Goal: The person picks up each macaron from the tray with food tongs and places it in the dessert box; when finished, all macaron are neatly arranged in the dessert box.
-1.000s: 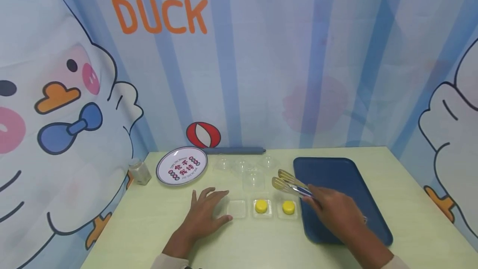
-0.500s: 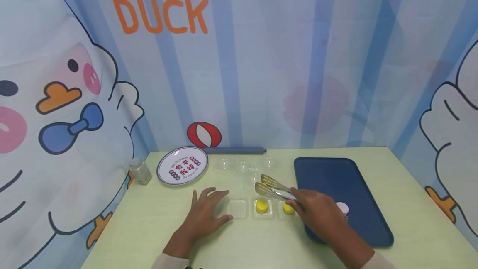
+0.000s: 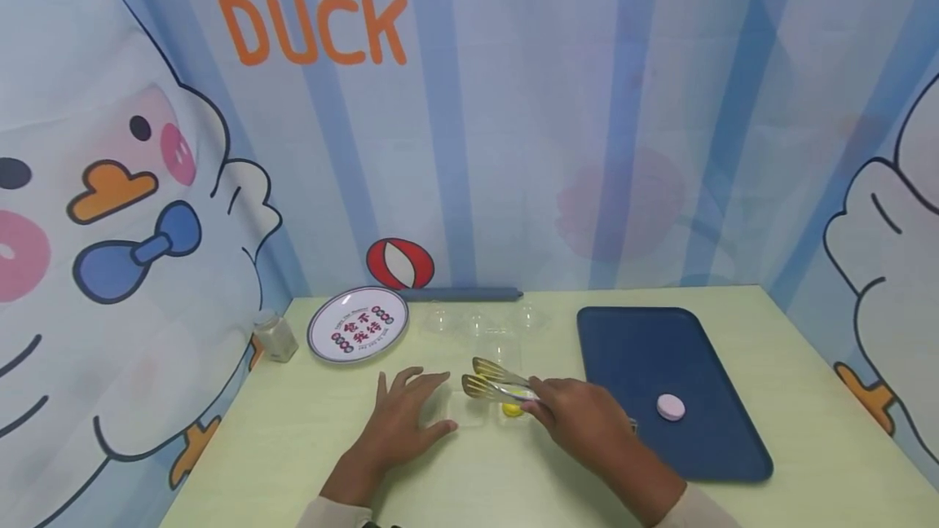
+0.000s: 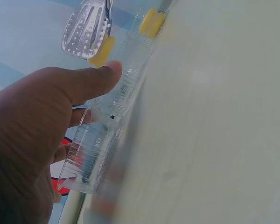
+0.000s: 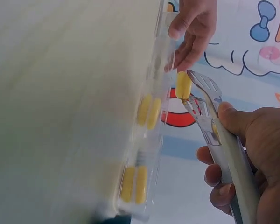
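My right hand [image 3: 587, 422] grips metal tongs [image 5: 240, 179], whose slotted ends pinch a yellow macaron [image 5: 183, 85]. They hover over the leftmost clear plastic box [image 3: 465, 412], on its right side. Beside that box my left hand [image 3: 399, 422] lies with thumb and fingers spread about its left corners; whether they touch it I cannot tell. Two more yellow macarons sit in clear boxes: one macaron [image 5: 155, 113] shows partly under the tongs in the head view, the other macaron [image 5: 141, 185] is hidden there by my right hand. A pink macaron [image 3: 671, 407] lies on the blue tray [image 3: 638, 341].
Several clear plastic domes [image 3: 499, 345] stand behind the boxes. A white plate [image 3: 332, 319] with red print and a small greyish jar [image 3: 275, 338] are at the back left. A long blue-grey rod [image 3: 462, 295] lies along the printed curtain [image 3: 513, 104].
My right hand has carried the tongs leftward from the tray's edge, past the filled boxes, to the leftmost box. The pink macaron has come into view. My left hand has stayed put.
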